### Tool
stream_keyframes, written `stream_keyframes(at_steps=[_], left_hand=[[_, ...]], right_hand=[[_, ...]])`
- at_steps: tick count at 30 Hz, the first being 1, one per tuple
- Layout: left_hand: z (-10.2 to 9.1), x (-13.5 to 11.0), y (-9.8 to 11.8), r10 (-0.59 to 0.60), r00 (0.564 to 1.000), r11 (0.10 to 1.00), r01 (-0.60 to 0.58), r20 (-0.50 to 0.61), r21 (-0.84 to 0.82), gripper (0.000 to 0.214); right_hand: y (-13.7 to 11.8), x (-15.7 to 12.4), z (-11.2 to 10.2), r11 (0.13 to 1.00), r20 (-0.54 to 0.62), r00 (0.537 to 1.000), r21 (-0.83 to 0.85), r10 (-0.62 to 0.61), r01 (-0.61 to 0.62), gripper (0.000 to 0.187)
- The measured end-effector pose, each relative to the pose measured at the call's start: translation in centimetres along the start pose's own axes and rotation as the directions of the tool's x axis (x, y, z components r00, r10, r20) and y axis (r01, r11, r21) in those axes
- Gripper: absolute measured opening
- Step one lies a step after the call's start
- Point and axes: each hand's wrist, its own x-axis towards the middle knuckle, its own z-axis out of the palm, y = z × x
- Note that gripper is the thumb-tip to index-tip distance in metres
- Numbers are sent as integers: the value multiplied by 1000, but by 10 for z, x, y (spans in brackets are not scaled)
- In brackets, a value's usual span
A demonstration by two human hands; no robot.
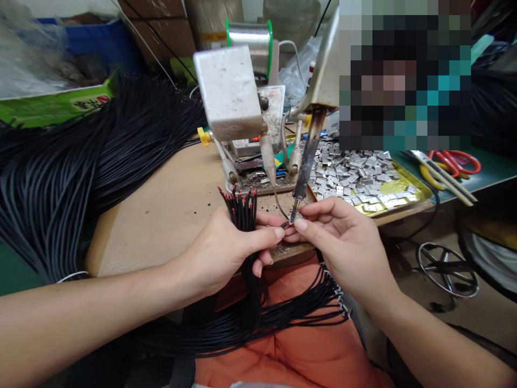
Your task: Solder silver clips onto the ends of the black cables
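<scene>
My left hand (216, 245) is closed around a bundle of black cables (243, 213) whose stripped, red-tipped ends point up. Its thumb and forefinger also pinch a single cable end near the soldering iron tip. Thumb and fingers of my right hand (351, 234) grip a small metal connector (297, 216), mostly covered by the fingertips. The soldering iron (307, 161) comes down from its stand, with its tip at the connector. From a feed nozzle (267, 156), thin solder wire (279, 202) curves to the same spot.
A yellow tray (420, 194) of loose metal connectors (363, 170) lies right of the stand. Scissors (454, 161) and tweezers (442, 175) lie beyond it. A solder spool (250, 51) stands behind. Black cables (100, 145) heap up at left; more cables (283, 304) with connectors cross my lap. A person sits opposite.
</scene>
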Motion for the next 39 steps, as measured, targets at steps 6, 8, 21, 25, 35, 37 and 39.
stream_keyframes(at_steps=[6, 8, 21, 25, 35, 37, 39], left_hand=[[0, 1, -1, 19, 999, 997, -20, 27, 73, 18], [-1, 1, -3, 16, 999, 997, -19, 40, 76, 20], [0, -2, -4, 3, 996, 1000, 0, 90, -32, 24], [0, -1, -3, -2, 997, 999, 6, 83, -52, 31], [1, -2, -2, -3, 997, 999, 6, 73, -47, 30], [1, -3, -2, -1, 997, 999, 4, 71, -50, 30], [1, -3, -2, -7, 998, 999, 10, 64, -50, 28]], right_hand=[[1, 1, 0, 1000, 13, 1000, 0, -12, 12, 19], [0, 1, 1, 1000, -1, 1000, -18, -17, 17, 20], [2, -5, 4, 998, -55, 997, -28, -58, 57, 18], [2, -6, 5, 997, -70, 995, -36, -64, 62, 19], [3, -6, 5, 998, -72, 995, -10, -70, 70, 19], [3, -6, 5, 997, -71, 995, -19, -74, 73, 20], [2, -6, 5, 997, -76, 994, -36, -76, 74, 21]])
